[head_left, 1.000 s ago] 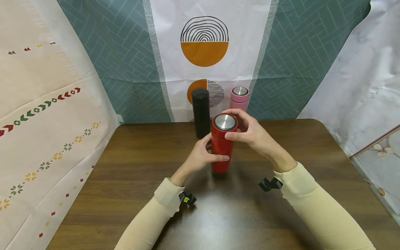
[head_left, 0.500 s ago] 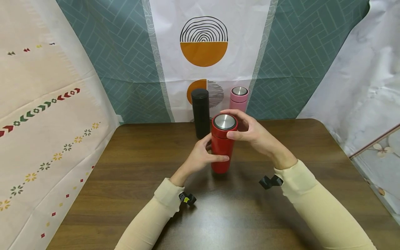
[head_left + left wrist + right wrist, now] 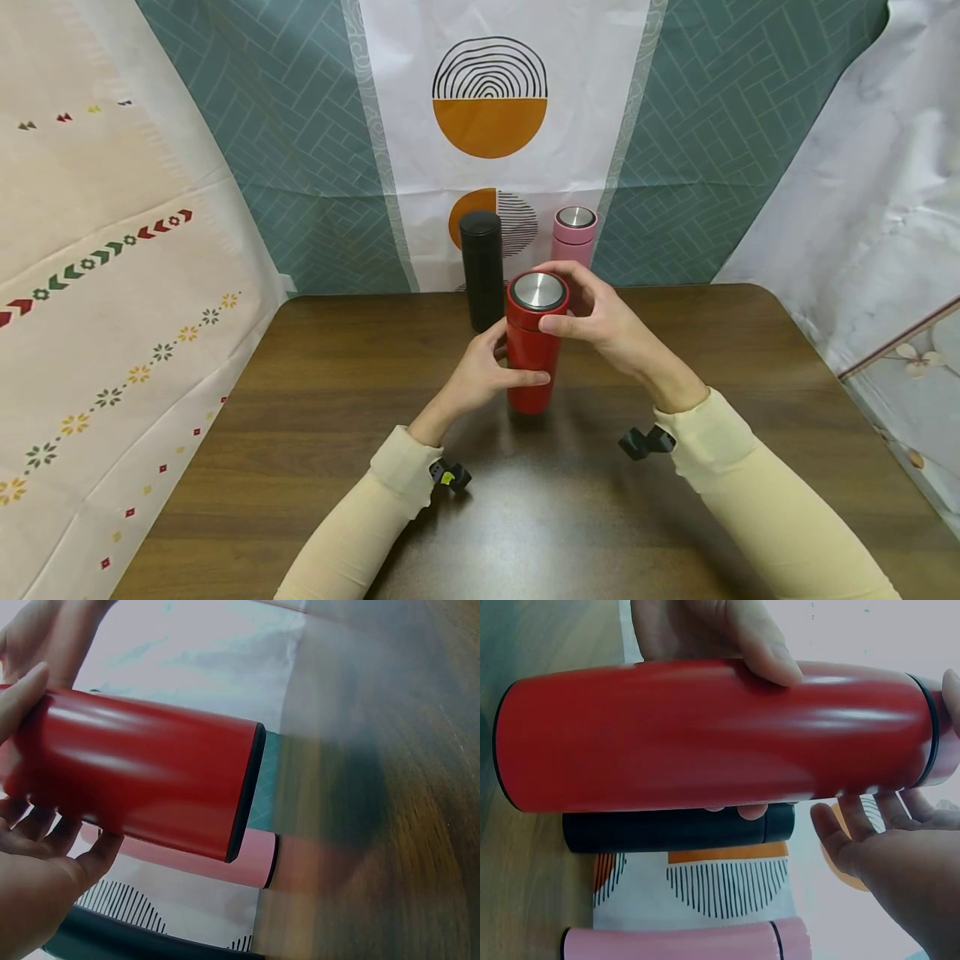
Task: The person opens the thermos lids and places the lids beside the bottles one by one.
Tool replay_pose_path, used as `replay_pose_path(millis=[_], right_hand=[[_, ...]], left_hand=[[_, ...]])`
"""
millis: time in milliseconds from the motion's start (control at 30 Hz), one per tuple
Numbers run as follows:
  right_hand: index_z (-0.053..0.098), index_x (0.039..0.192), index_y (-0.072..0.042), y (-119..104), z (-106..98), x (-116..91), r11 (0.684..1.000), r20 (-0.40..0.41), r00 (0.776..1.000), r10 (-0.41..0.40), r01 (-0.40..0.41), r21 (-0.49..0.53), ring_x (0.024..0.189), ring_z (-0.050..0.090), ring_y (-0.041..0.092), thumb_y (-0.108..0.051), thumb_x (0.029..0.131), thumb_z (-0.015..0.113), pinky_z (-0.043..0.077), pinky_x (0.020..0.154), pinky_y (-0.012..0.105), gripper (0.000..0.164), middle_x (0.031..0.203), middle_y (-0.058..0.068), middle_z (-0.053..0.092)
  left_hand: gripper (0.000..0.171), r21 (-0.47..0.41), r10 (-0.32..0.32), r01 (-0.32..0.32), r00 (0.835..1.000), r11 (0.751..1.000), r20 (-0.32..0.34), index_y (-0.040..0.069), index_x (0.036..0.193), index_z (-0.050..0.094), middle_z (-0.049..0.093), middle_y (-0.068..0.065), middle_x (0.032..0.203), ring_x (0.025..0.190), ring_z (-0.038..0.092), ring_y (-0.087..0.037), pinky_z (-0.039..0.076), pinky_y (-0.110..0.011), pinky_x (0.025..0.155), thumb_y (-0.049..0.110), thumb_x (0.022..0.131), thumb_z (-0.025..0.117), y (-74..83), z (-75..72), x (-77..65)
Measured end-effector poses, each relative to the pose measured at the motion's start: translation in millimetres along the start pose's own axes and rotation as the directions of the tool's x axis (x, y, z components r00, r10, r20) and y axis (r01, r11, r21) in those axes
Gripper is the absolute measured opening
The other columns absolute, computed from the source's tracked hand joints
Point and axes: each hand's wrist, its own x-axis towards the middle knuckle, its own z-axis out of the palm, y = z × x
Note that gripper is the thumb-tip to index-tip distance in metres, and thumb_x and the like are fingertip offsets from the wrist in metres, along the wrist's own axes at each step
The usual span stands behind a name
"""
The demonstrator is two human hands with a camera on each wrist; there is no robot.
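Note:
A red thermos flask (image 3: 527,354) with a brushed silver top (image 3: 538,292) is upright between my hands, above the middle of the table. My left hand (image 3: 476,375) grips its body from the left, thumb across the near side. At the upper end my right hand (image 3: 606,323) grips the red lid (image 3: 946,746), with thumb in front and fingers behind. The left wrist view shows the flask's black-edged base (image 3: 247,793) close over the tabletop. Most of the fingers behind the flask are hidden in the head view.
Behind the red flask stand a black flask (image 3: 482,271) on the left and a pink flask (image 3: 575,233) on the right, partly covered by my right hand. The brown wooden table (image 3: 337,417) meets a patterned cloth backdrop (image 3: 300,167) at its far edge.
The right hand shifts very slightly on the lid, its thumb a touch right and then back left. The left hand and the flask stay practically in place.

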Motion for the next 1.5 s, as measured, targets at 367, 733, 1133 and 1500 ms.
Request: replay_pose_path(millis=[367,733,1133,1500], right_hand=[[0.049,0.148,-0.012,0.8,-7.5,3.4,0.999,0.078,0.997,0.017,-0.021,0.049,0.128,0.055,0.034,-0.01,0.094,0.07,0.053,0.101,0.039,0.059,0.137,0.014,0.06],[0.045,0.147,-0.013,1.8,-0.4,3.1,0.999,0.026,1.0,0.008,-0.009,0.033,0.126,0.055,0.033,-0.008,0.092,0.071,0.054,0.099,0.038,0.06,0.137,0.015,0.058],[0.049,0.148,-0.012,-1.7,-7.9,3.1,0.999,0.095,0.995,0.014,-0.019,0.047,0.128,0.055,0.035,-0.006,0.093,0.066,0.052,0.101,0.04,0.057,0.137,0.016,0.059],[0.045,0.149,-0.012,3.1,0.0,2.2,0.999,0.026,1.0,0.002,-0.003,0.052,0.128,0.054,0.032,-0.008,0.092,0.072,0.053,0.101,0.035,0.064,0.138,0.014,0.058]], left_hand=[[0.068,-0.003,-0.009,0.009,1.0,1.0,0.008,0.024,0.145,0.053,0.063,0.003,0.136,0.125,0.059,-0.023,0.047,-0.057,0.107,0.025,0.085,0.084,0.7,-0.6,0.4],[0.071,0.004,-0.013,0.013,1.0,1.0,-0.002,0.024,0.148,0.051,0.062,0.003,0.138,0.126,0.059,-0.023,0.048,-0.055,0.106,0.025,0.085,0.084,-1.0,-1.0,-0.2],[0.07,0.0,-0.014,0.014,1.0,1.0,0.013,0.023,0.147,0.052,0.062,0.002,0.138,0.126,0.059,-0.024,0.045,-0.058,0.108,0.025,0.086,0.084,-0.1,-0.1,0.9],[0.07,-0.006,0.003,-0.003,1.0,1.0,0.001,0.024,0.147,0.051,0.061,0.002,0.138,0.126,0.058,-0.024,0.046,-0.059,0.107,0.023,0.086,0.084,-0.1,-0.7,0.6]])
